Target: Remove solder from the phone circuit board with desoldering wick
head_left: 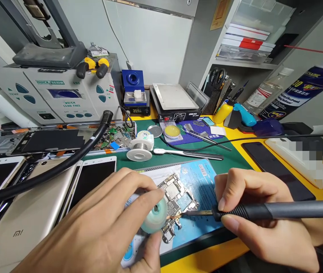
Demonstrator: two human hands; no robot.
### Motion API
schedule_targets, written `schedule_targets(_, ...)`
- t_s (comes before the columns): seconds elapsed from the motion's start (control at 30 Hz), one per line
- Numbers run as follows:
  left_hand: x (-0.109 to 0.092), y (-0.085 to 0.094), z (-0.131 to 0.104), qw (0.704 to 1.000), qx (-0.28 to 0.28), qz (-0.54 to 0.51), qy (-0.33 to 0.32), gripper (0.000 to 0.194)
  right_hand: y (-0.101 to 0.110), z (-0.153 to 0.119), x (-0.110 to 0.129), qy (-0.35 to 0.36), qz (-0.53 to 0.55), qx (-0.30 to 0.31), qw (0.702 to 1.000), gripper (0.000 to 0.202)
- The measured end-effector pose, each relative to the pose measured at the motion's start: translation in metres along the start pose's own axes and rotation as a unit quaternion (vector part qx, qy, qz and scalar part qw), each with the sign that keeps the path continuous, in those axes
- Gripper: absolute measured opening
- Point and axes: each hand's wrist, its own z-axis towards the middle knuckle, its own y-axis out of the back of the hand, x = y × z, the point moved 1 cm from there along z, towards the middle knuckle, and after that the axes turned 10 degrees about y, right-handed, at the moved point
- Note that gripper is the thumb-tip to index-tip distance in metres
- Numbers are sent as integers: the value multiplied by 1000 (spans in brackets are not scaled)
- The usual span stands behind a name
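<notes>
A phone circuit board (pixel 175 189) lies on a blue and white mat (pixel 203 178) in the middle. My left hand (pixel 116 216) holds a pale green round spool (pixel 156 216) over the board's left part, thumb below and fingers above. Copper-coloured braid (pixel 173 217) runs from the spool onto the board. My right hand (pixel 258 212) is closed around a black soldering iron (pixel 259 211), which points left. The iron's tip meets or nearly meets the braid's end; exact contact is too small to tell. The board's lower left is partly hidden by the spool and my left hand.
A hot-air station (pixel 61 98) with a black hose (pixel 73 161) stands at left, phones (pixel 36 201) in front. Behind the mat are a solder reel (pixel 139 151), brush (pixel 186 153), tweezers (pixel 206 138), flux tin (pixel 172 131) and hot plate (pixel 175 102). Phones (pixel 275 170) lie right.
</notes>
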Motion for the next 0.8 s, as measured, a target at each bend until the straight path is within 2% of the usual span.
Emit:
schedule_targets(0.6, 1, 0, -2, 1000, -6, 11, -6, 46, 2, 0, -4, 23, -26, 21, 999, 21)
schedule_targets(0.8, 4, -5, -4, 1000, 27, 11, 11, 53, 0, -8, -4, 39, -66, -2, 997, 25)
